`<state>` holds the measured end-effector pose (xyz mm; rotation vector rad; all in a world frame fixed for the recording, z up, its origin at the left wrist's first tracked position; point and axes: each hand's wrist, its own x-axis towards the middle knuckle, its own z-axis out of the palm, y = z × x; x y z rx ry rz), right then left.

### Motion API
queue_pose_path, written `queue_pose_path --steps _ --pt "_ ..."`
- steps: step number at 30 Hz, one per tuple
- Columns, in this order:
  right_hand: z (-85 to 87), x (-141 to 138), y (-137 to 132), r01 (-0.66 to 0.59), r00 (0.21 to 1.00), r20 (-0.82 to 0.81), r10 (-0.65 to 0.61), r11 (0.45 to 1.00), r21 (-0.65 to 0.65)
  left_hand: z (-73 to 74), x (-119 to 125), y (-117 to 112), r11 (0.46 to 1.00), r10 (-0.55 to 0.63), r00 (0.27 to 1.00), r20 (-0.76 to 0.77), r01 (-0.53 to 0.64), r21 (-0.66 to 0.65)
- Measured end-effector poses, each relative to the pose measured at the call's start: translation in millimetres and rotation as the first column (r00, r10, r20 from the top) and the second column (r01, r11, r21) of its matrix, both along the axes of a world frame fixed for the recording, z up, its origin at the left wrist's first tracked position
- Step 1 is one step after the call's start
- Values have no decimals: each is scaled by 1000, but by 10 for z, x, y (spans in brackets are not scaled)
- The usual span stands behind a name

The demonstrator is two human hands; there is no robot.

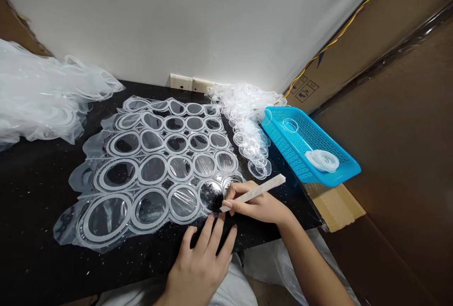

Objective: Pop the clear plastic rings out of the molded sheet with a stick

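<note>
A clear plastic sheet (pixel 155 164) moulded with rows of white-rimmed round rings lies flat on the black table (pixel 35 188). My right hand (pixel 258 204) is closed round a thin white stick-like tool (pixel 253 193), whose tip rests at the near right ring of the sheet. My left hand (pixel 201 261) lies with fingers spread flat on the table just below the sheet's near edge, its fingertips touching the sheet's rim.
A blue plastic basket (pixel 331 176) holding a few loose white rings stands at the right table edge. A heap of loose clear rings (pixel 247 117) lies beside it. Bundled clear plastic (pixel 38 94) is piled at the far left. Cardboard (pixel 389 108) stands to the right.
</note>
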<state>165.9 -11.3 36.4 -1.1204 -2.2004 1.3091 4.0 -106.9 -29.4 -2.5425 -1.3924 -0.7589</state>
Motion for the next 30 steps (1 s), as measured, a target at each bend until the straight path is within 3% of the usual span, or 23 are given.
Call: queue_pose_path --steps 4,7,10,13,20,25,30 --pt "5 -2 -13 -21 1000 22 20 999 41 2 0 0 1000 1 1000 0 -1 0" --pt "-14 -40 -128 -68 992 116 45 978 200 -10 -1 4 1000 0 1000 25 0 0" --pt "-92 -97 -325 -115 969 245 5 892 437 -31 -9 6 1000 -25 999 44 24 16" --pt "-198 -136 -481 -66 956 267 -121 799 598 -26 -25 1 999 -41 999 28 42 -6" --pt "-303 -166 -430 -90 917 353 -188 763 640 32 -39 7 996 -49 998 34 51 -71" --pt "-171 -207 -272 -101 933 332 -139 783 613 39 -38 28 996 -69 997 46 72 -57" --pt "-67 -178 27 19 963 199 -181 783 622 67 -36 14 993 -26 1000 10 27 -111"
